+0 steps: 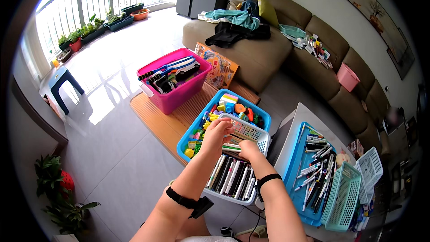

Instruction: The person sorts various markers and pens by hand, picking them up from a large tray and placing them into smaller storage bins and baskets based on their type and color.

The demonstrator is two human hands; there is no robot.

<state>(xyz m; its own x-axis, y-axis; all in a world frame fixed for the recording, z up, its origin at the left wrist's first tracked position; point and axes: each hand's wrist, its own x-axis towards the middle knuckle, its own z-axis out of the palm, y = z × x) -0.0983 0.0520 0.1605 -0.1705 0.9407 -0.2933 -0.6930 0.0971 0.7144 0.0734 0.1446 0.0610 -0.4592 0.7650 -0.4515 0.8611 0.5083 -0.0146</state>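
Observation:
A white perforated plastic basket (pixel 261 136) stands before me, partly over a blue tub of toys. Its near part holds a row of marker pens (pixel 231 177); more pens and pencils lie in its middle. My right hand (pixel 249 149) reaches into the basket, its fingers closed at some green and white pens (pixel 231 147); whether it grips one is hard to tell. My left hand (pixel 218 131) hovers over the basket's left side with fingers curled and apart, and nothing shows in it. Both wrists or forearms wear black straps.
The blue tub (pixel 183 144) of toys and a pink tub (pixel 181 95) stand on a wooden bench (pixel 146 106). To the right, a table (pixel 304 109) carries a blue tray (pixel 289 174) of loose markers and a green basket (pixel 342 196). A brown sofa (pixel 242 52) stands beyond; a blue stool (pixel 62 79) is left.

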